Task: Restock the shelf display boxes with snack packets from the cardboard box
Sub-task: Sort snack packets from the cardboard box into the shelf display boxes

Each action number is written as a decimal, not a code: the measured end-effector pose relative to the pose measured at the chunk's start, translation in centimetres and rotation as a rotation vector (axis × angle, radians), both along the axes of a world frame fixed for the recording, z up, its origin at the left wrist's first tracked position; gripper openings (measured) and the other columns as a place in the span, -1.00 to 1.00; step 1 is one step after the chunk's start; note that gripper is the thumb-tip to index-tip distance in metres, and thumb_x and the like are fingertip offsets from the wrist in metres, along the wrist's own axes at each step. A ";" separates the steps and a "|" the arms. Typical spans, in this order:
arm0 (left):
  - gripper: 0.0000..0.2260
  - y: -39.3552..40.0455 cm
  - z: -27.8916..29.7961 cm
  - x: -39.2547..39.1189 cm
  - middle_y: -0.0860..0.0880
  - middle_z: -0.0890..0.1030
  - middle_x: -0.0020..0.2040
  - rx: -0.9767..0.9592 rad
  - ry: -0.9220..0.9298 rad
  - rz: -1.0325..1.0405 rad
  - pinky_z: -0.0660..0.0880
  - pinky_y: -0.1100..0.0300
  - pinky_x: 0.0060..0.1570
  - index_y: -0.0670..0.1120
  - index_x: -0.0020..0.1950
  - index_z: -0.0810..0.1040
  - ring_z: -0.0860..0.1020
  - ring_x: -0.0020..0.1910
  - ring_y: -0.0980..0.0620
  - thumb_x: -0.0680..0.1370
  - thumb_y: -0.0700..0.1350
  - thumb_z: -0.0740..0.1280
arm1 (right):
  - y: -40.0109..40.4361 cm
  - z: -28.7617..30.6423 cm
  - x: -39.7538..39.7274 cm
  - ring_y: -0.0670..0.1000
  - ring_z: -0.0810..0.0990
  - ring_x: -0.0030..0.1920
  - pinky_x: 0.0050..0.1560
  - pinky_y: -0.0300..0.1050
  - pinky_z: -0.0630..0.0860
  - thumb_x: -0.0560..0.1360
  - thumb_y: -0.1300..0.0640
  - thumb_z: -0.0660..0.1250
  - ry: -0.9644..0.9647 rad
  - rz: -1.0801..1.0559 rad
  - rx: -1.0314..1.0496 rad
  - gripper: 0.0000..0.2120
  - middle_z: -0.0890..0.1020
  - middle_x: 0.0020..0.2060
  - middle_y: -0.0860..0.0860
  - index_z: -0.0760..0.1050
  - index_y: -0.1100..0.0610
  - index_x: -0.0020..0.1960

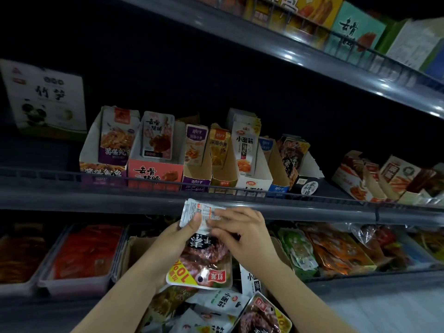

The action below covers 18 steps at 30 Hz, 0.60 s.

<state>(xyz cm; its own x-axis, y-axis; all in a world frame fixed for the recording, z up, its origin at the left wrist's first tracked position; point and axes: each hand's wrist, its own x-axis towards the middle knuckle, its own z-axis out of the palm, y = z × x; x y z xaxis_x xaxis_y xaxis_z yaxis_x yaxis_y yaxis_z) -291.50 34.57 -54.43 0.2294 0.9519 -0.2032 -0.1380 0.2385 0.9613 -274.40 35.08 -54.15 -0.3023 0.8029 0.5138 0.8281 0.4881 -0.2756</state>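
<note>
Both my hands hold snack packets in front of the middle shelf's edge. My left hand [176, 239] grips a stack from the left side: a dark red packet [204, 263] with a yellow label faces me, upside down, and a silver-backed packet [199, 211] sticks up behind it. My right hand [242, 233] pinches the top of the stack from the right. Below my hands, the cardboard box [135, 246] holds several loose packets [223, 304]. Display boxes [155, 173] stand in a row on the middle shelf, each partly filled with upright packets.
A wire rail [72, 181] runs along the middle shelf's front. A white panda-print carton [48, 99] stands at the far left. Trays of red and orange snacks [84, 253] fill the lower level. More boxes [355, 32] sit on the top shelf.
</note>
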 end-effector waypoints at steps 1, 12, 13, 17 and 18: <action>-0.86 0.1 -0.1 0.0 0.21 0.52 -0.13 -0.017 -0.018 0.014 0.38 0.38 -0.21 0.13 -0.02 0.50 0.48 -0.15 0.24 0.57 0.14 0.21 | 0.0 0.1 -0.1 -0.22 0.43 0.23 0.28 -0.21 0.19 0.50 -0.29 0.15 0.005 0.043 -0.047 -0.62 0.59 0.14 -0.27 0.61 -0.17 0.13; -0.90 1.1 -0.4 -1.3 0.09 0.60 0.02 -0.078 -0.036 0.035 0.47 0.24 -0.07 0.11 0.01 0.54 0.50 -0.12 0.17 0.60 0.06 0.25 | -0.6 2.8 1.6 -0.20 0.57 0.10 0.14 -0.19 0.53 0.59 0.02 0.22 0.668 0.004 -0.612 -0.72 0.59 0.11 -0.16 0.44 -0.30 0.22; -0.86 1.0 -0.6 -1.3 0.08 0.59 0.08 -0.080 -0.017 0.017 0.46 0.19 0.06 0.11 0.06 0.55 0.52 -0.01 0.13 0.58 0.10 0.26 | -0.5 2.7 1.5 -0.15 0.59 0.08 0.07 -0.20 0.55 0.57 0.07 0.27 0.690 -0.002 -0.626 -0.71 0.59 0.12 -0.11 0.47 -0.26 0.22; -0.45 0.3 -0.5 -0.7 0.08 0.51 0.33 -0.050 -0.013 0.003 0.24 -0.05 0.42 0.15 0.33 0.49 0.38 0.40 -0.06 0.39 0.32 0.34 | -0.1 2.2 1.0 -0.02 0.60 0.11 0.05 -0.12 0.59 0.52 0.24 0.35 0.832 -0.079 -0.656 -0.66 0.58 0.16 -0.03 0.56 -0.16 0.14; -0.39 0.3 -0.5 -0.7 0.06 0.45 0.40 -0.046 -0.031 0.036 0.21 -0.05 0.43 0.13 0.40 0.44 0.34 0.43 -0.08 0.39 0.30 0.35 | 0.1 2.3 1.1 0.00 0.60 0.10 0.08 -0.08 0.59 0.51 0.26 0.36 0.870 -0.109 -0.647 -0.66 0.59 0.15 -0.01 0.56 -0.15 0.12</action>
<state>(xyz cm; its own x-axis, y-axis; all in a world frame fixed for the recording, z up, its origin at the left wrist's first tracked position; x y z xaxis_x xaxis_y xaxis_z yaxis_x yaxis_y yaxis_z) -292.22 34.88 -54.96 0.2022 0.9494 -0.2401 -0.1764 0.2765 0.9447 -273.26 35.14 -51.89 0.0498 0.9987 -0.0128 0.2549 -0.0251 -0.9666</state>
